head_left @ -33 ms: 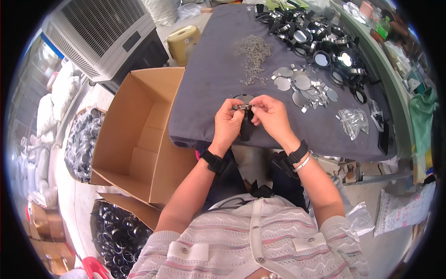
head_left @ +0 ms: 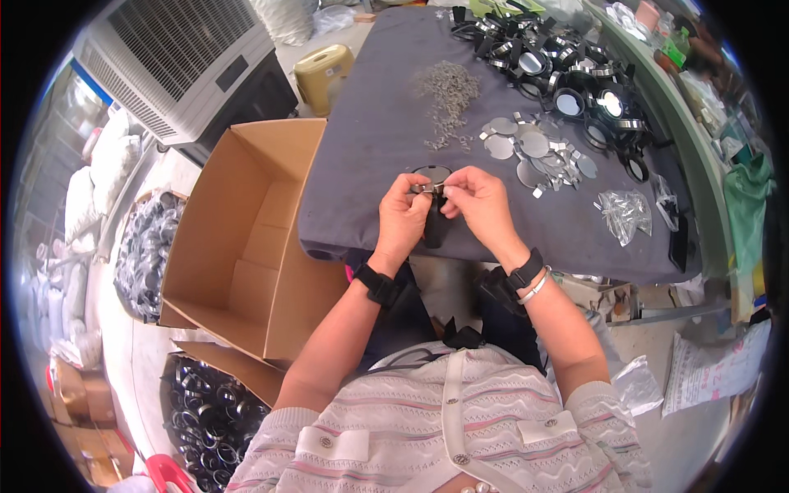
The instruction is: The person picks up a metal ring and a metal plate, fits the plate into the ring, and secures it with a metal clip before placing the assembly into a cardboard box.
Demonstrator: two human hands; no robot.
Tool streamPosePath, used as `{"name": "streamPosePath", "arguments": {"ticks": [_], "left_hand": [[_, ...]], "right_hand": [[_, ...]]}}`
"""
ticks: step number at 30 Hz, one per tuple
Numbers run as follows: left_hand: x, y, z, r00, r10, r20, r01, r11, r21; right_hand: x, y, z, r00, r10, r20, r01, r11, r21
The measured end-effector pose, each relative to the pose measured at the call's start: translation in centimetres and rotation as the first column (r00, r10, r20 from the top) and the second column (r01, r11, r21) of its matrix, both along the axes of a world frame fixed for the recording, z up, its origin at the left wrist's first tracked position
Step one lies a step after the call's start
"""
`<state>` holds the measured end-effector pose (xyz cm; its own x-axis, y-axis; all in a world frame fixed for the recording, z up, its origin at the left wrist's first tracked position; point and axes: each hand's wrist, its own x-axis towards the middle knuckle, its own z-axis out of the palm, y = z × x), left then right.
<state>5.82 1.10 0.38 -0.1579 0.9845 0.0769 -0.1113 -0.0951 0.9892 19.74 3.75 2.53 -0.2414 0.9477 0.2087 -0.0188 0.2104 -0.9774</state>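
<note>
My left hand (head_left: 402, 212) is closed on a black part with a round rim and a flat black handle (head_left: 433, 231), just above the table's near edge. A grey disc (head_left: 434, 173) shows inside the rim, beyond my fingertips. My right hand (head_left: 479, 204) has its thumb and fingers pinched at a small shiny metal piece (head_left: 438, 188) where rim and handle meet. My fingers partly hide this piece, so its exact kind cannot be made out. Ahead on the dark cloth lie a heap of small metal clips (head_left: 449, 94) and a spread of silver discs (head_left: 534, 145).
Many black round-rimmed parts (head_left: 567, 103) are piled at the table's far right. A clear plastic bag (head_left: 626, 215) lies at the right. Left of the table stands an open cardboard box (head_left: 246, 246), with a box of black parts (head_left: 215, 423) below it and an air cooler (head_left: 185, 70) behind.
My right fingertips have shifted slightly at the metal piece, and the rim and disc beyond my fingers show a little differently. My left hand keeps its hold.
</note>
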Motion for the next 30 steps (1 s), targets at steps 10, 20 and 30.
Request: {"name": "streamPosePath", "arguments": {"ticks": [10, 20, 30], "left_hand": [[-0.2, 0.0, 0.0, 0.999, -0.032, 0.027, 0.032, 0.999, 0.004], [-0.2, 0.1, -0.1, 0.999, -0.029, 0.025, 0.029, 0.999, -0.018], [-0.6, 0.4, -0.4, 0.999, -0.044, -0.029, 0.044, 0.999, -0.003]], "right_hand": [[-0.7, -0.5, -0.9, 0.954, -0.142, -0.265, 0.046, 0.939, -0.340], [-0.7, -0.4, 0.0, 0.987, -0.107, -0.118, 0.063, 0.943, -0.328], [-1.0, 0.1, 0.7, 0.999, 0.009, -0.043, -0.019, 0.970, -0.241]]}}
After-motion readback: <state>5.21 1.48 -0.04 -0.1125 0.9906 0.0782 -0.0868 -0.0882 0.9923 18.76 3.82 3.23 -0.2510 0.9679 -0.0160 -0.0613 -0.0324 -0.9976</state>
